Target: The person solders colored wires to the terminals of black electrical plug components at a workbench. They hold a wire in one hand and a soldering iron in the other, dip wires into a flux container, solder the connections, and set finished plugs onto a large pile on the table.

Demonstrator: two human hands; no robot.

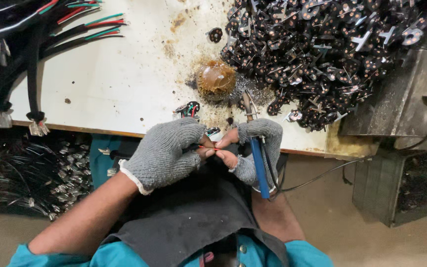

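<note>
My left hand, in a grey knit glove, pinches a thin red wire at the table's front edge. My right hand, in a fingerless grey glove, holds a blue-handled soldering iron and touches the same red wire with its bare fingertips. The iron's metal tip points away from me toward a brown lump of flux or rosin. A small black part with coloured wires lies just beyond my left hand.
A big heap of small black connector parts covers the stained white table at the back right. Black cables with coloured wire ends lie at the back left. More wire bundles hang below the table's left side. A grey metal box stands at right.
</note>
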